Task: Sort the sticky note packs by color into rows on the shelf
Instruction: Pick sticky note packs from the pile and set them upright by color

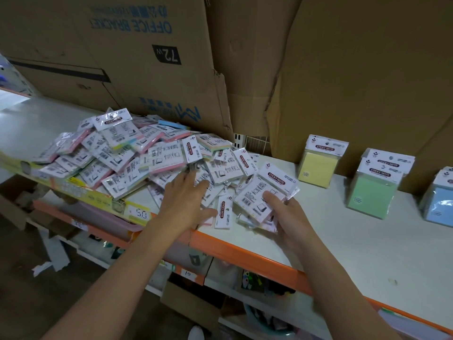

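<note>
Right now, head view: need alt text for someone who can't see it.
A person's right hand holds a few sticky note packs while the left hand rests open on a big mixed pile of them on a white shelf. To the right, a yellow pack, green packs and blue packs stand in a row against cardboard boxes.

Heap of wrapped sticky note packs point(127, 155) — mostly label-side up, pink and pastel edges showing — on the white shelf point(343, 241), left; rightward stand a yellow pack point(318, 168), green packs point(372, 195), blue packs point(441, 207), spaced apart.
</note>
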`<state>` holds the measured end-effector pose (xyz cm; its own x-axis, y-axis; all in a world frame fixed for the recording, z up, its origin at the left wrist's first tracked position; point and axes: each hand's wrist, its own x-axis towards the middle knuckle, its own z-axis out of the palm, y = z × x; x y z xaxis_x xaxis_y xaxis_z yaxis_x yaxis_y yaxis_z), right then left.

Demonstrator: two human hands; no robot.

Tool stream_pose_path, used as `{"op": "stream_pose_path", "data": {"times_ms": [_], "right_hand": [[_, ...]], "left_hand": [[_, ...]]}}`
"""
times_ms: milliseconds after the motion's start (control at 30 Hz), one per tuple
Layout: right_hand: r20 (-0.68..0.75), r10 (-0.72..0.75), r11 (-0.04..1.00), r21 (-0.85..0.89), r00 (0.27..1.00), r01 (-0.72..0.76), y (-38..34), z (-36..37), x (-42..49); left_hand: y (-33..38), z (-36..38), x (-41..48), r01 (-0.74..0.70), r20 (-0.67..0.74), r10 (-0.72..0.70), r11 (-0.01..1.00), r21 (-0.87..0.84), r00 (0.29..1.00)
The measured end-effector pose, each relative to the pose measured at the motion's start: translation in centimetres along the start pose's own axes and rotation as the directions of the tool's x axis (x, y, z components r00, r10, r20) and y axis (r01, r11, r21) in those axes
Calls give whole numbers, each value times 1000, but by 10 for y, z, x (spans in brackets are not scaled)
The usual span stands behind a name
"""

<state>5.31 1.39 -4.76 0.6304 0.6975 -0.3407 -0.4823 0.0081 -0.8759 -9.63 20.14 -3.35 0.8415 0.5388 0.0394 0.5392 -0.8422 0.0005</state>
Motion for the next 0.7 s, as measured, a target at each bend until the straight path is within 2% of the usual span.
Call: {"op": "stream_pose_path", "data": {"times_ms": [133,233,333,400,467,567,633,700], "right_hand": [[14,-6,1000,17,1000,5,-2,1,-4],[19,-12,1000,7,1000,12,-4,-1,-8],[10,2,1000,-13,1000,-2,-3,-10,-16],[16,26,999,-20,1000,-26,-4,-17,-22],[34,28,999,-32,999,-27,-6,-23,-28],[94,-29,998,-52,995,34,-8,-25,-35],[112,-52,997,-49,992,58,-9,-25,-40],[106,-93,991,-88,990,103,-11,-26,-45]], "left_hand": [[3,-6,5,91,-14,-90,995,35,996],[19,-12,-10,174,-28,-179,976,-130,983],[35,-13,-43,233,-15,-254,910,-344,967],[47,-11,-65,197,-63,-253,866,-459,966],[64,-11,-76,90,-148,-205,826,-556,967],[95,-9,-68,-15,-202,-158,751,-660,967],[112,-8,-56,1,-126,-142,667,-745,982],[125,-7,-48,77,33,-90,549,-832,995]]}}
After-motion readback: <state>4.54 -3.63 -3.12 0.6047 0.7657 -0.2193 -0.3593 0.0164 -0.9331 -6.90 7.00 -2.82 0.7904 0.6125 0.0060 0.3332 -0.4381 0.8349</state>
